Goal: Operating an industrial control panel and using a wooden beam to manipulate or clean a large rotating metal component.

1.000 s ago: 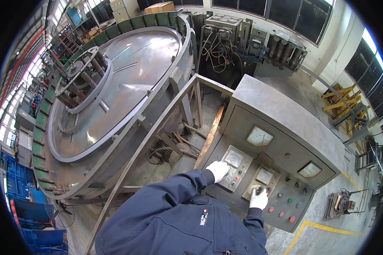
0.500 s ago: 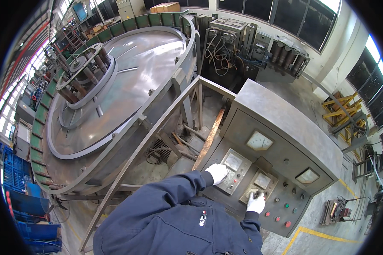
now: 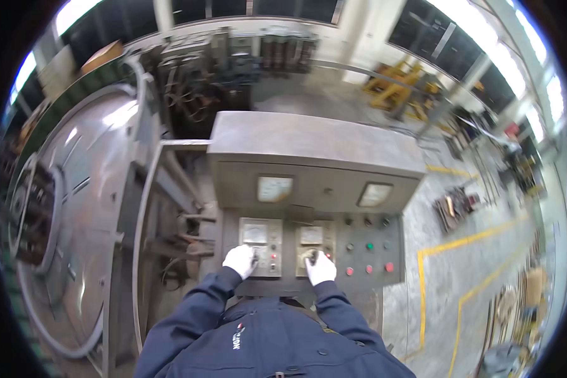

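I stand at a grey metal control console (image 3: 315,145) with two dial meters on its upper face. My left hand (image 3: 240,261), in a white glove, rests on the knob of the left control unit (image 3: 261,247). My right hand (image 3: 320,268), also gloved in white, grips the knob of the right control unit (image 3: 314,246). Both forearms wear dark blue sleeves. To the right of my right hand sits a panel of round buttons (image 3: 367,255), some red, one green.
A large round metal machine table (image 3: 75,214) with a metal frame lies at the left. Electrical cabinets (image 3: 233,57) stand behind the console. Yellow floor lines (image 3: 460,246) and scattered metal parts lie on the concrete floor to the right.
The view has swung right, so the console now sits centred and the round table has slid left. Both hands stay on the two control units' knobs.
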`<state>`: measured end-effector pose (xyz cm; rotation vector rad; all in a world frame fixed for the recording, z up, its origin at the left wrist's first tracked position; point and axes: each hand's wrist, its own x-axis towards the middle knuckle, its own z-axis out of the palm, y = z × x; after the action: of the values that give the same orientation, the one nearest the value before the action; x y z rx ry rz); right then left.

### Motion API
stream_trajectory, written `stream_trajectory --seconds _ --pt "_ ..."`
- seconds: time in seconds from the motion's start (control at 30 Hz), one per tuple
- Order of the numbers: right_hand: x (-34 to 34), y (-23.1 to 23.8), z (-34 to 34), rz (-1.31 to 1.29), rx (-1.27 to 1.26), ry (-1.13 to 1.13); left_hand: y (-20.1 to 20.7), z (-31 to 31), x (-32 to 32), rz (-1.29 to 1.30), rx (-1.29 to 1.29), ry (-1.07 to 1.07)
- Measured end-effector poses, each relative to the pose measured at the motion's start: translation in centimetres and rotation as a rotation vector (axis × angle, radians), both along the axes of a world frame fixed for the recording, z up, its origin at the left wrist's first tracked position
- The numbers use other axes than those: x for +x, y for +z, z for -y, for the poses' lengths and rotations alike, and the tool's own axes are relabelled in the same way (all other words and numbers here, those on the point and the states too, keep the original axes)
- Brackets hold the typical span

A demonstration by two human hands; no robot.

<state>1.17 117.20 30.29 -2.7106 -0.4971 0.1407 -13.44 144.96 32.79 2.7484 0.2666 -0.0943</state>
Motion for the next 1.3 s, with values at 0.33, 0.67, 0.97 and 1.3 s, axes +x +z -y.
stream_trajectory --seconds 0.33,0.67,0.97,1.3 --pt "-0.5 -1.2 -0.2 0.004 0.002 0.004 -1.7 -0.2 -0.6 0.075 -0.042 0.096" --pt "-0.6 -0.6 -0.3 0.026 0.025 0.045 -0.9 0.5 -1.1 0.065 -0.133 0.222" --pt "0.4 -2.4 0.7 0.101 0.08 0.1 -1.9 0.5 -0.8 0.036 -0.167 0.217" --pt "-0.6 -0.2 -0.6 0.031 0.035 0.091 -3.1 0.1 -1.4 0.114 -0.145 0.192"
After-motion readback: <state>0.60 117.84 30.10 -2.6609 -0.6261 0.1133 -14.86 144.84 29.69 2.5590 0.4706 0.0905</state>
